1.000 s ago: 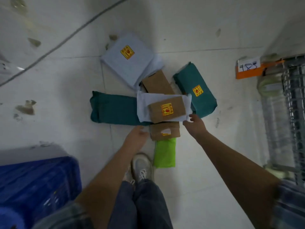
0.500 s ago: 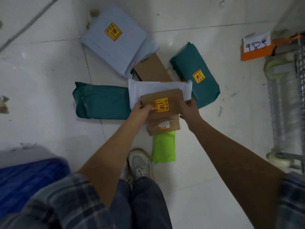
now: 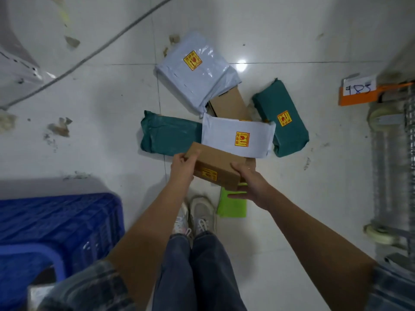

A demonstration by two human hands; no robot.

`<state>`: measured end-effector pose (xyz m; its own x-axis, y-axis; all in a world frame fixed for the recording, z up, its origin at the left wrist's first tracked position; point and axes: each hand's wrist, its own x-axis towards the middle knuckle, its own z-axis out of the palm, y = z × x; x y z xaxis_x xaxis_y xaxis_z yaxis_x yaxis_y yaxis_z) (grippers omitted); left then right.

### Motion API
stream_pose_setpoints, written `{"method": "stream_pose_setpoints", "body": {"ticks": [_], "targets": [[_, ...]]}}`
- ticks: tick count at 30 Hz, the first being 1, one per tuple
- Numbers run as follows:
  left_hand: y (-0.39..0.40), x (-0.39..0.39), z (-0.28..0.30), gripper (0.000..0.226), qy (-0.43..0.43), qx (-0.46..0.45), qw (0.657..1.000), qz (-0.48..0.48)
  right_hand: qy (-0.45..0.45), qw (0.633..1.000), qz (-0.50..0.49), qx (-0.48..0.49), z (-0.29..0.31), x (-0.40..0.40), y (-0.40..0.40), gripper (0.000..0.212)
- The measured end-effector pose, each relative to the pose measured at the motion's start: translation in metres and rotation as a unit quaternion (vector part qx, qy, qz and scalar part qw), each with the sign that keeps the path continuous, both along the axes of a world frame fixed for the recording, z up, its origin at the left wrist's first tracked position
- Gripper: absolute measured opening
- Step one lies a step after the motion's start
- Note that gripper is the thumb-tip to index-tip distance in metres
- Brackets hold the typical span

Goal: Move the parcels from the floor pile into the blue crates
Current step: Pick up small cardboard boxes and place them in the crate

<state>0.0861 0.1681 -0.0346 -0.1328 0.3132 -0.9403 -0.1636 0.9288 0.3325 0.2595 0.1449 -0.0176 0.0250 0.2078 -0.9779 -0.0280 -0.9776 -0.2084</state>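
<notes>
I hold a brown cardboard box (image 3: 214,166) with a yellow sticker above the floor pile. My left hand (image 3: 183,163) grips its left end and my right hand (image 3: 248,186) grips its right end from below. Under it lie a white mailer (image 3: 238,138), two teal parcels (image 3: 170,136) (image 3: 283,118), a pale grey mailer (image 3: 195,68), another brown box (image 3: 231,106) and a bright green parcel (image 3: 231,205). A blue crate (image 3: 56,227) stands at the lower left.
A grey cable (image 3: 89,55) runs across the tiled floor at the upper left. A wire rack on castors (image 3: 395,164) stands at the right edge, with an orange tag marked 985 (image 3: 359,92). My shoes (image 3: 197,216) are just below the pile.
Both hands reached the top brown box, took hold of it and lifted it off the white mailer toward me. The white mailer's sticker now shows.
</notes>
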Motion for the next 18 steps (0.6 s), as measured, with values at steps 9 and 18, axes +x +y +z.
{"method": "stream_pose_setpoints", "body": {"ticks": [9, 18], "targets": [[-0.027, -0.003, 0.026, 0.064, -0.083, -0.024, 0.991, 0.104, -0.131, 0.913, 0.146, 0.357, 0.020, -0.055, -0.047, 0.092], [-0.056, -0.058, 0.070, 0.060, -0.157, 0.024, 0.987, 0.032, 0.017, 0.993, 0.053, 0.104, 0.062, -0.070, -0.038, 0.047]]}}
